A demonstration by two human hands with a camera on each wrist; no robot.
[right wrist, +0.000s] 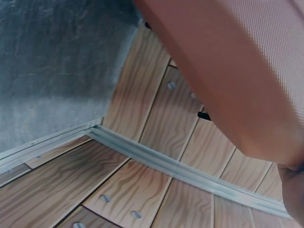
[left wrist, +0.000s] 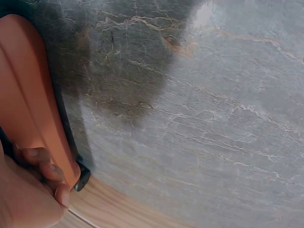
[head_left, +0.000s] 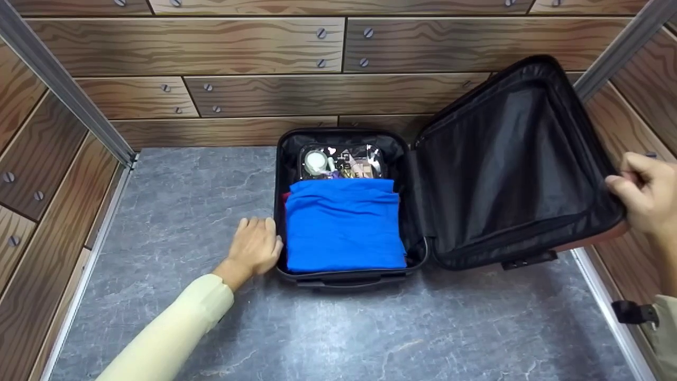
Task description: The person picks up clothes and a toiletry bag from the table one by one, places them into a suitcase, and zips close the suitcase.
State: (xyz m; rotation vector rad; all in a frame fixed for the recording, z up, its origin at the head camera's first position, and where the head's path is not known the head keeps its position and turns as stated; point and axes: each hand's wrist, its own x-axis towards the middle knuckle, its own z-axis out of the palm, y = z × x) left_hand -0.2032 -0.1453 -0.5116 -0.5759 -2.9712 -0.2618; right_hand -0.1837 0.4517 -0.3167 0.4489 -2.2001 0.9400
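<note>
A suitcase stands opened, its black-lined base [head_left: 344, 278] on the grey floor and its lid [head_left: 502, 169] tilted up to the right. Folded blue cloth [head_left: 344, 227] lies in the base, in front of a clear pouch [head_left: 373, 156] with small toiletry-like items. My left hand [head_left: 254, 246] is at the base's left rim; in the left wrist view its curled fingers [left wrist: 50, 171] lie against the orange shell [left wrist: 33, 90]. With thumb and bent fingers, my right hand [head_left: 645, 190] grips the lid's outer edge. The right wrist view shows the lid's orange outside [right wrist: 228, 76].
Wood-patterned panels [head_left: 211, 45] form a wall behind the suitcase and on both sides. Metal strips [head_left: 84, 264] run along the floor's side edges. A carry handle [head_left: 351, 286] is on the base's front, and a lock [head_left: 529, 260] is on the lid's near edge.
</note>
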